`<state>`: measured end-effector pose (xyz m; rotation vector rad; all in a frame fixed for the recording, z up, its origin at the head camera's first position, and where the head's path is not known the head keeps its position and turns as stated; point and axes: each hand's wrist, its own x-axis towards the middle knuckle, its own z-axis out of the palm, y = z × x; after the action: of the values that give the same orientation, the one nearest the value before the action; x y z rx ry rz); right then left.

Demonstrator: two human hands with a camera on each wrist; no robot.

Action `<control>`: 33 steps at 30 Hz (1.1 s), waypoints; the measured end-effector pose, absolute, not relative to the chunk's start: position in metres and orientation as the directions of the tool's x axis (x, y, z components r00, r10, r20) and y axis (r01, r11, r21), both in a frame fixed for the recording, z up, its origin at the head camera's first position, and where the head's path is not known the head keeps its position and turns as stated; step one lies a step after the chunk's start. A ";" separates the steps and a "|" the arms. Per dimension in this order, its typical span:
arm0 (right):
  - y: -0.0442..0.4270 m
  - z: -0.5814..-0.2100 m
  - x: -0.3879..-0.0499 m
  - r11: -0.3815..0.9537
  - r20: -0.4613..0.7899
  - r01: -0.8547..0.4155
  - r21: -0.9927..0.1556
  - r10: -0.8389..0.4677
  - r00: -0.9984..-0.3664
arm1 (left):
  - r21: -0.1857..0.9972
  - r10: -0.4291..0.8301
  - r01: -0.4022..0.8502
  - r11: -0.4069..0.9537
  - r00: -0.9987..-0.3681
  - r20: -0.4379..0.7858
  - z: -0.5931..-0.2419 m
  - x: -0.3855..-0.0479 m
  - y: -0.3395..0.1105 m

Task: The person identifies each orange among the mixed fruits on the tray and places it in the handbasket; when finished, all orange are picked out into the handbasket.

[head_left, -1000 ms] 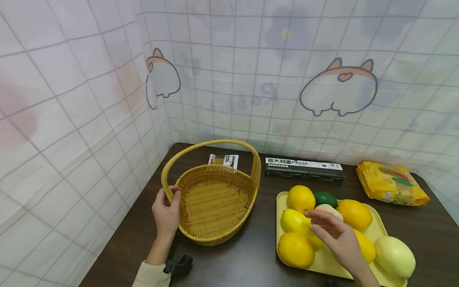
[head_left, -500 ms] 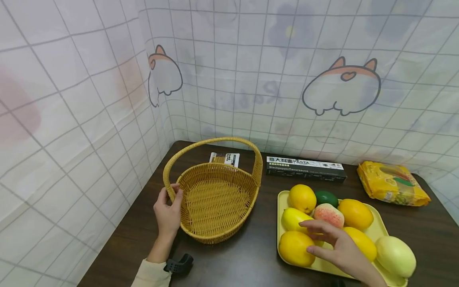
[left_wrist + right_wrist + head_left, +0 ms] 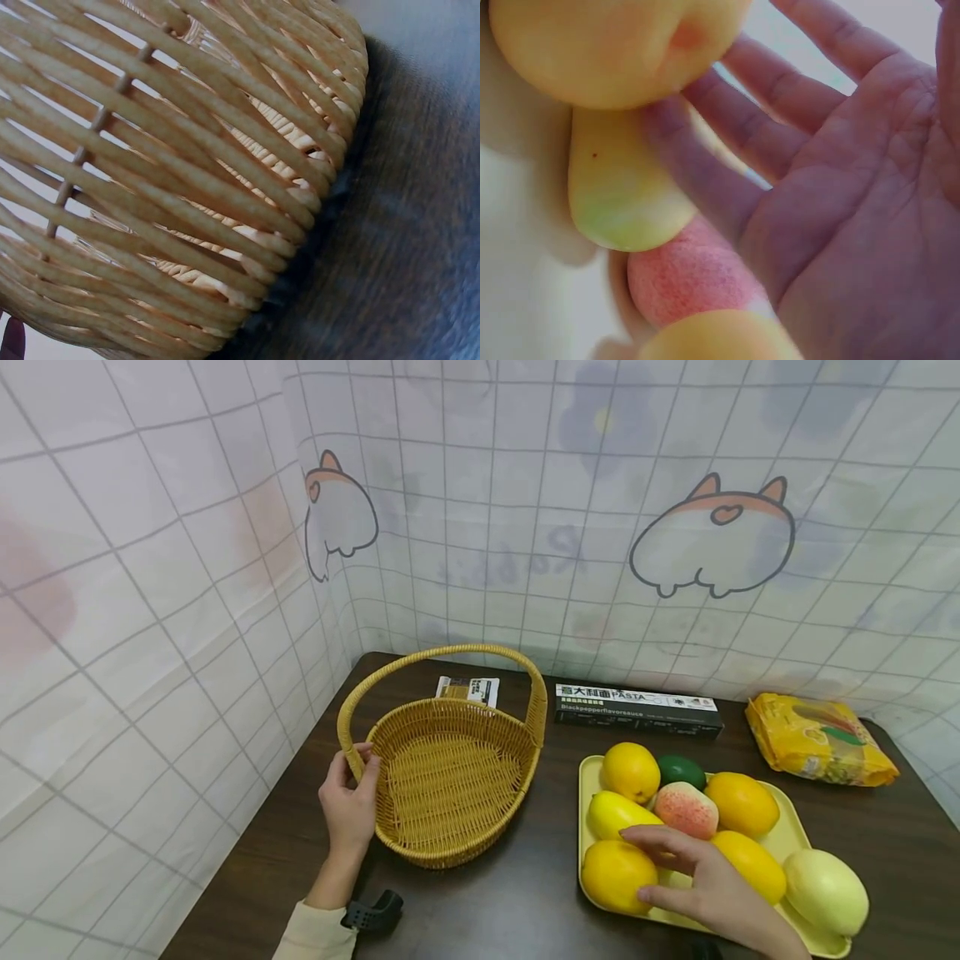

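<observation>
Wicker basket, its handle clamped in the left grip.
The right grip, fingers and thumb apart, is at a yellow fruit in the tray, contact unclear; the peach lies beyond this grip, the basket well left.

My work surface was a table with a dark brown wood-grain top and rounded far corners. To my left, a round wicker basket with an arched handle stood base down on it. A small printed packet lay behind the basket, near the far edge, partly hidden by the rim. A black-and-white pasta box, marked "Blackpepperflavorsauce", lay lengthwise along the rear, apart from the packet. A yellow plastic food bag lay at the far right. A pale yellow rectangular tray rested in front of the box, apart from the basket.
</observation>
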<state>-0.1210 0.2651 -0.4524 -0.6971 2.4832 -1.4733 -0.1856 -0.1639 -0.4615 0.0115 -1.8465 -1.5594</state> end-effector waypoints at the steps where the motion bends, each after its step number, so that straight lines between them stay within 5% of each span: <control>1: 0.265 -0.453 -0.121 0.409 0.088 -0.311 -0.858 -0.479 -0.873 | 0.865 -0.434 0.422 0.271 -0.749 0.501 -0.462 -0.186 -0.164; 24: 0.248 -0.461 -0.119 0.580 0.070 -0.364 -0.729 -0.466 -0.882 | 0.862 -0.438 0.421 0.282 -0.743 0.506 -0.462 -0.186 -0.164; 33: 0.246 -0.462 -0.119 0.527 0.117 -0.393 -0.754 -0.480 -0.869 | 0.862 -0.440 0.419 0.284 -0.742 0.506 -0.460 -0.185 -0.163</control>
<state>-0.1191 0.2457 -0.4616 -0.7605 2.6525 -1.2678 -0.1855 -0.1629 -0.4601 0.0191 -1.8479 -1.5427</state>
